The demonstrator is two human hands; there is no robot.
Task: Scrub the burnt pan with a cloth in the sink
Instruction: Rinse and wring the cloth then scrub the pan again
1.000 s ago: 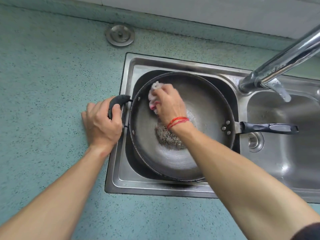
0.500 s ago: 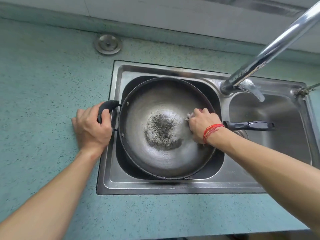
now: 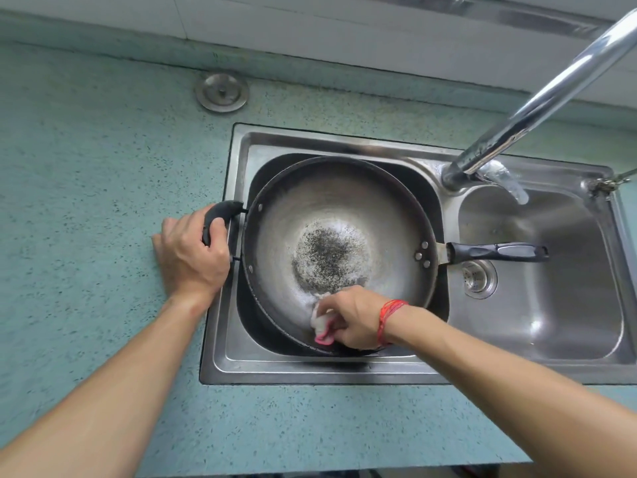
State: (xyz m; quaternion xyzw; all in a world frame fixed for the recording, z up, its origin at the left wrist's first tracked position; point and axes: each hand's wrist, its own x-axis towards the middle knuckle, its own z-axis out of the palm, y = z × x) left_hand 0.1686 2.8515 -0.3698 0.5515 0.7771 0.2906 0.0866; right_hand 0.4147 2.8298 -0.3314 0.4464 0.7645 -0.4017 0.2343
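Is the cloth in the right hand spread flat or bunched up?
Bunched up. The cloth is a small wad under the right hand, pressed on the pan wall near its front rim.

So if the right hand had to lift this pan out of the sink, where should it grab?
Probably the long handle: it juts level from the pan rim over the right basin, free all round. Come from above and wrap the black grip. The left hand already holds the small side handle.

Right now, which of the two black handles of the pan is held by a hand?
The short loop handle on the pan's left, gripped by the left hand. The long straight handle on the right is free.
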